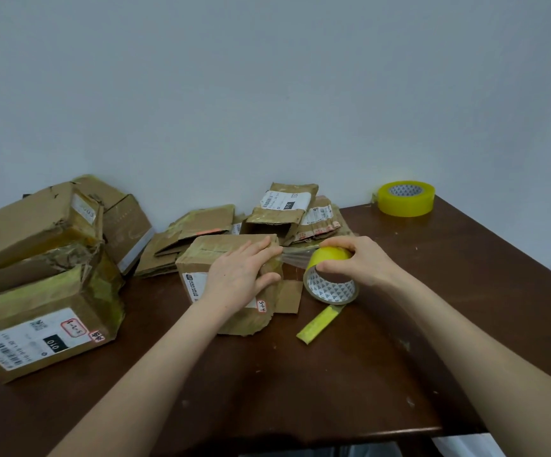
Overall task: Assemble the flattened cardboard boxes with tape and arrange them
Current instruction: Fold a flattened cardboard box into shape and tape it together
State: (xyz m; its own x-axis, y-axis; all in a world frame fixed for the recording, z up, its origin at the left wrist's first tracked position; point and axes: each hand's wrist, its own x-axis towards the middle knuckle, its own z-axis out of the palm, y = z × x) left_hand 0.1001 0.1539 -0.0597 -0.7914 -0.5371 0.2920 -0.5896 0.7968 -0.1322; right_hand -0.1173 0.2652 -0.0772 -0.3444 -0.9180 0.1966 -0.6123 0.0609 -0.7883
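Dark table, bare wall noted. At centre, the box is pressed by the left hand, fingers flat; the tape roll is clamped in fingers of the right hand. The taut tape strip may be creased if slackened.

Bare forearms lead to the left hand and right hand, whose nails seem trimmed short.

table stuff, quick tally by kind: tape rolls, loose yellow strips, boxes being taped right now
tape rolls: 2 (held roll, spare roll)
loose yellow strip: 1
box being taped: 1
total: 4
not counted: piled boxes at left and back, which overlap too much to count
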